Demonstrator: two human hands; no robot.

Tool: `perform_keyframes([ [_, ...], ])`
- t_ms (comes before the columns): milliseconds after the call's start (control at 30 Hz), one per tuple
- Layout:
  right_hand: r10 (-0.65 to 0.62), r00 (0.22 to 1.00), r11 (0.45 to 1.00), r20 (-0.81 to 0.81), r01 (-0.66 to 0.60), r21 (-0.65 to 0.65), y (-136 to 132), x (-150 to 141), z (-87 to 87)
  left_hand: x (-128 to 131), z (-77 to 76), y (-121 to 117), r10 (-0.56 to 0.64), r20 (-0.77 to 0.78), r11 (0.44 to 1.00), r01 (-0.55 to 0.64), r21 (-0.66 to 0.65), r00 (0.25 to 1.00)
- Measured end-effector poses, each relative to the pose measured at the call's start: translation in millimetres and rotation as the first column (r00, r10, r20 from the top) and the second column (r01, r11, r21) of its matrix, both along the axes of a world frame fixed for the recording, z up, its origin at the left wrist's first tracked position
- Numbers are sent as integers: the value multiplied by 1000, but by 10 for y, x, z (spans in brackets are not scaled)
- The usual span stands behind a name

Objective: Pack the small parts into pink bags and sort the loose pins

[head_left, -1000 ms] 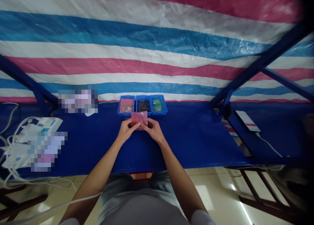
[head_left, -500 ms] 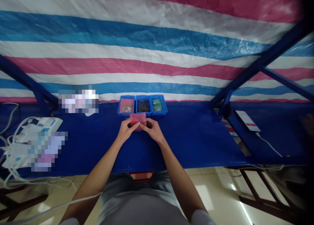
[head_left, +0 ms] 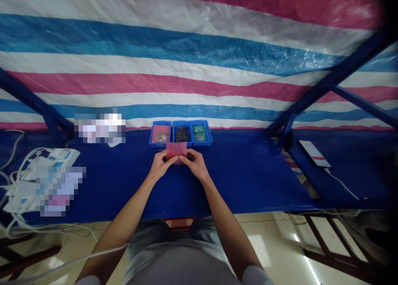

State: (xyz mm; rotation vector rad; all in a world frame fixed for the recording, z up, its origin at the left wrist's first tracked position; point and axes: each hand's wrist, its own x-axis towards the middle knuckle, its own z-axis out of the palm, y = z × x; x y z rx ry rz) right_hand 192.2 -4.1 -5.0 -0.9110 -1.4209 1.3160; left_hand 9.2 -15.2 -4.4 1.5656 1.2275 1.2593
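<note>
Pink plastic bag (head_left: 176,150), just one, is pinched between the closed fingers (head_left: 170,160) of the left hand (head_left: 161,165) and right hand (head_left: 195,164), just before three blue trays (head_left: 180,144) on the blue surface (head_left: 248,173), striped tarpaulin (head_left: 199,57) behind.

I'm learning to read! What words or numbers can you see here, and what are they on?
Nothing can be read: the phone shows a red bar too small to read, the white box has blurred blue marks, and the pink plastic bag between the left hand and right hand shows no print.
</note>
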Motion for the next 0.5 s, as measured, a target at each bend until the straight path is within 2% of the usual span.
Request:
perform_keyframes([
  [167, -2, 999, 1000, 35, 1, 27, 12, 5, -64, -3, 26, -14, -4, 1, 1000, 4, -3, 1000],
  [333, -53, 997, 997, 56, 50, 58, 12, 15, -39, 20, 38, -14, -19, -2, 999, 19, -31, 1000],
  [500, -112, 994, 993, 0, 111, 49, 15, 23, -19, 34, 12, 2, -53, 7, 996, 54, -66, 999],
])
